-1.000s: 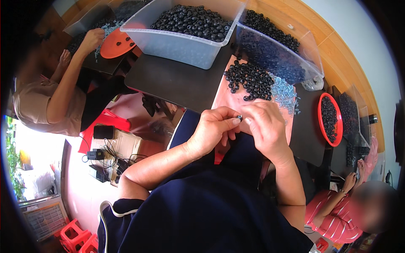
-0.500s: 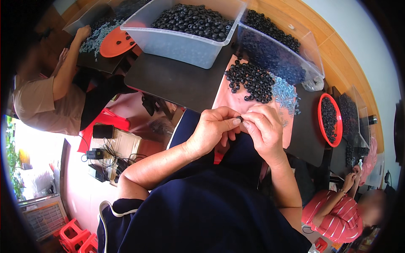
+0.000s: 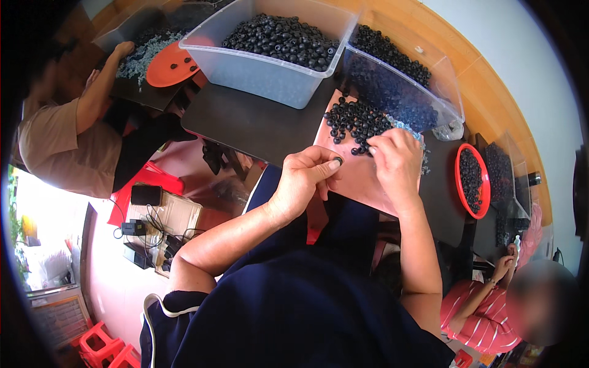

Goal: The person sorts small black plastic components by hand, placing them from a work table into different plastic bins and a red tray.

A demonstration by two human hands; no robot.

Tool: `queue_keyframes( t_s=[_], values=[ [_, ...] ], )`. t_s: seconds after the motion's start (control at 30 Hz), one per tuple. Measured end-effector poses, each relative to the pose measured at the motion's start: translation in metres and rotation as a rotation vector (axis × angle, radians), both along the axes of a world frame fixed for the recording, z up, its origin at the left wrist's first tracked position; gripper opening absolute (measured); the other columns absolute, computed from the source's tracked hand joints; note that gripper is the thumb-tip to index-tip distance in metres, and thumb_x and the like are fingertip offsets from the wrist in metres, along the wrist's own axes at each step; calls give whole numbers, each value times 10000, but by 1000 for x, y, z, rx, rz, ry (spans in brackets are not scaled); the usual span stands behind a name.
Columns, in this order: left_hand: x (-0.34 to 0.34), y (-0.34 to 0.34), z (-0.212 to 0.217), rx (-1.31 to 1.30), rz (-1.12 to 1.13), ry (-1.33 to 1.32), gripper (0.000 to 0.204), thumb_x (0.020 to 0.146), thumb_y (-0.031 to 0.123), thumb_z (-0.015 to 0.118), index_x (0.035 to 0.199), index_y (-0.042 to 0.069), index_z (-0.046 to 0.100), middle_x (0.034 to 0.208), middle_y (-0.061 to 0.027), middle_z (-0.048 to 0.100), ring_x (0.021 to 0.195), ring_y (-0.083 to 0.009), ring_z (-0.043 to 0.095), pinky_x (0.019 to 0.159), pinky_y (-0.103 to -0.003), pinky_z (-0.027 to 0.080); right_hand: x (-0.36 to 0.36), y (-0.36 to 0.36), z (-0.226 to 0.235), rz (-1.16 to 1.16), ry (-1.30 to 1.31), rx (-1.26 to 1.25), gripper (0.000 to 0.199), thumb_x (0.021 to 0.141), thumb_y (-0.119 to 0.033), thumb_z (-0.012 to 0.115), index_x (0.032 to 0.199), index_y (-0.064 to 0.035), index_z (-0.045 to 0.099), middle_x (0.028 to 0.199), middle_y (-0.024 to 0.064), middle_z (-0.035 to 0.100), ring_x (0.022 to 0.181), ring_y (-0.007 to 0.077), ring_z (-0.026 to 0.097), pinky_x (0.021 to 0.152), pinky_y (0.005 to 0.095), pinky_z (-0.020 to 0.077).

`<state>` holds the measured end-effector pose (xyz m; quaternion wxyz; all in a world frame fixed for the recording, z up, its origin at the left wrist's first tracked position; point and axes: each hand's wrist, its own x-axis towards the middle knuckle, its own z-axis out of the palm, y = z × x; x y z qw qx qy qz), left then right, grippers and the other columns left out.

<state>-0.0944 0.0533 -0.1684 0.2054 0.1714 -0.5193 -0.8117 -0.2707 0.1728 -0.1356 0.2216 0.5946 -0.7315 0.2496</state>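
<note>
Between the thumb and forefinger of my left hand point(image 3: 300, 184) is a small round black part with a hole point(image 3: 338, 161). My right hand point(image 3: 396, 162) has reached over the pink sheet point(image 3: 362, 178), its curled fingertips at the near right edge of a pile of loose black round parts point(image 3: 353, 119). Whatever those fingertips pinch, if anything, is too small to make out. Behind the right hand, a heap of small light-blue pieces point(image 3: 402, 126) is partly hidden.
Clear plastic bins point(image 3: 270, 83) of black parts stand at the back, with another bin point(image 3: 399, 92) beside. A red tray point(image 3: 459, 178) of parts lies right. Co-workers sit at left point(image 3: 73, 144) and right point(image 3: 481, 313). Cables and a cardboard box point(image 3: 184, 211) are at left.
My hands were together at the small black part. The right hand has left it and moved up to the pile; the left hand still holds the part, slightly further left.
</note>
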Motion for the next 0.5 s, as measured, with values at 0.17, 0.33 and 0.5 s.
queue_keyframes(
  t_s=[0.17,0.33,0.5],
  values=[
    [0,-3,-10,26,19,-43,162,987,94,608,1045,-55,632,815,-95,665,688,-143,642,518,-247,509,3,-36,-13,34,64,131,163,770,-61,702,914,-134,721,923,19,577,1000,250,552,845,400,379],
    [3,-6,-13,42,-30,-41,157,989,107,614,1036,-42,633,808,-80,655,693,-134,639,540,-246,520,1,-34,-19,8,44,187,174,755,-40,695,900,-132,723,934,24,584,994,250,556,844,401,383],
    [5,-4,-14,4,-48,-12,150,991,109,612,1028,-36,631,806,-71,649,681,-124,635,552,-242,525,-11,-31,-14,4,-22,88,169,751,-22,677,880,-124,713,893,27,595,952,250,575,835,389,395]
  ],
)
